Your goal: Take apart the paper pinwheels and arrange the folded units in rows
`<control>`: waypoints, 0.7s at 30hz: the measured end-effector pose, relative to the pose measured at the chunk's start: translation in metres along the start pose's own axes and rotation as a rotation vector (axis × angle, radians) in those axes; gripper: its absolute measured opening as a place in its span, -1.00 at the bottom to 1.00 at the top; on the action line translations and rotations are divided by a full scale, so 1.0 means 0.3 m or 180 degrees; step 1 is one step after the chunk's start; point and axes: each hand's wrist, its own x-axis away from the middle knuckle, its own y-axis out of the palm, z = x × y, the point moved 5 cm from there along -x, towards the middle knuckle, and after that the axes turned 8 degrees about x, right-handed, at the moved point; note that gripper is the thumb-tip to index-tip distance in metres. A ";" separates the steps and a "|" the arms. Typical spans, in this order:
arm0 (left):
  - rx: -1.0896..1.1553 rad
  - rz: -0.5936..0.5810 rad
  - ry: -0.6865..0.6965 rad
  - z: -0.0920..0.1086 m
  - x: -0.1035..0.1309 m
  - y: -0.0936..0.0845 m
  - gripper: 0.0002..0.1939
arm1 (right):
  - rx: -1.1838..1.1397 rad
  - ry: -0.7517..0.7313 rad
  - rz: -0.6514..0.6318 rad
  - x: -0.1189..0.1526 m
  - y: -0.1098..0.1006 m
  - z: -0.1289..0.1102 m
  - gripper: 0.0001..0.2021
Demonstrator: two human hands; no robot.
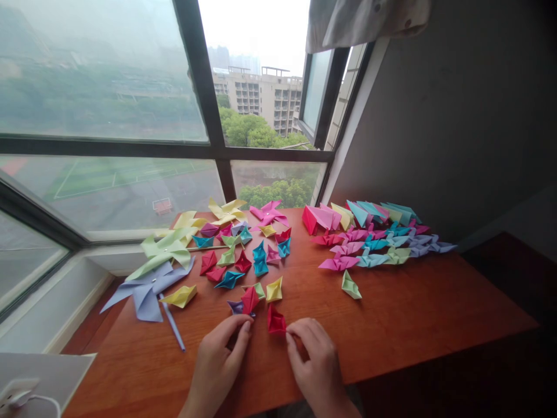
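My left hand [223, 354] is near the table's front edge, thumb and forefinger pinched at the lower edge of a purple folded paper piece [236, 307]. A red folded piece [249, 300] stands against that purple one. My right hand [314, 354] pinches the lower right corner of a red paper boat [275, 320], which has its hollow facing up. A yellow folded piece [274, 289] and a light green one [259, 290] lie just beyond. Farther right sits a pale green paper boat [350, 286] by itself.
Paper pinwheels [153, 284] lie along the wooden table's [391, 325] left and back sides. Several small boats [260, 259] fill the middle. Rows of folded paper [346, 248] cover the back right. Windows stand behind; a plug [21, 399] is at lower left.
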 end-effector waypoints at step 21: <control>-0.0101 -0.0003 0.0094 -0.006 0.001 0.001 -0.75 | 0.2002 0.0330 0.0572 -0.056 -0.372 0.579 -0.71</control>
